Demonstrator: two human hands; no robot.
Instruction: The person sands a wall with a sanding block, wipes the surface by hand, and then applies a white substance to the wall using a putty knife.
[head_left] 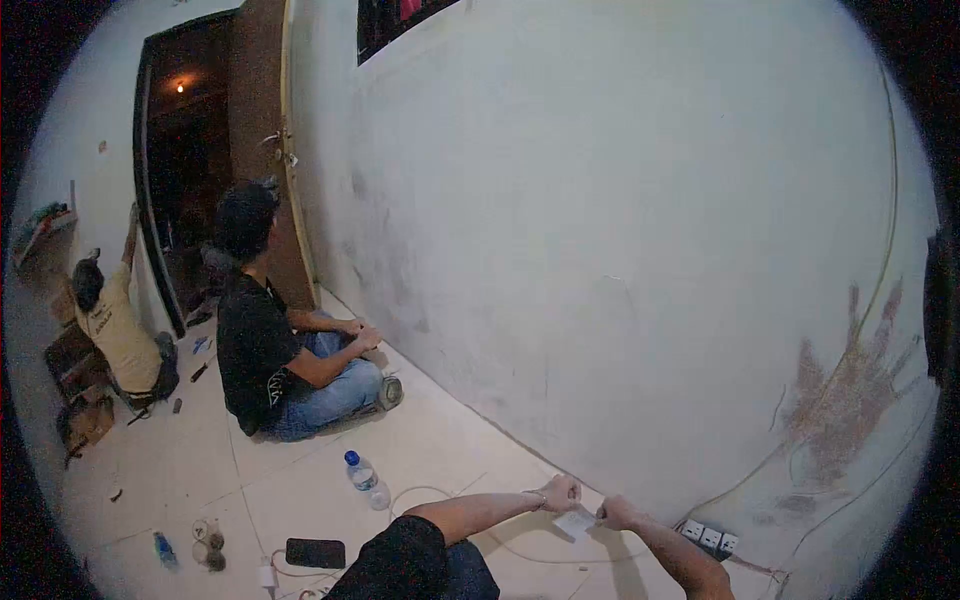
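My left hand point(562, 493), fingers closed, is low beside the foot of the wall. Just right of it, my right hand point(614, 512) is also closed, its fingers pinched. A small white flat piece point(574, 525), perhaps paper or plastic, shows between and just below the two hands, and both seem to grip its upper edge. Its exact kind is too small to make out. A thin pale cable point(510, 550) loops over the floor tiles beneath my forearms. To the right of my right forearm, a white socket strip point(708, 538) lies against the wall.
A clear water bottle point(362, 478) with a blue cap stands left of my arm, near a dark phone point(315, 553) and a white charger point(267, 575). One person point(265, 330) sits cross-legged by the wall; another point(122, 330) kneels near the open door point(258, 120).
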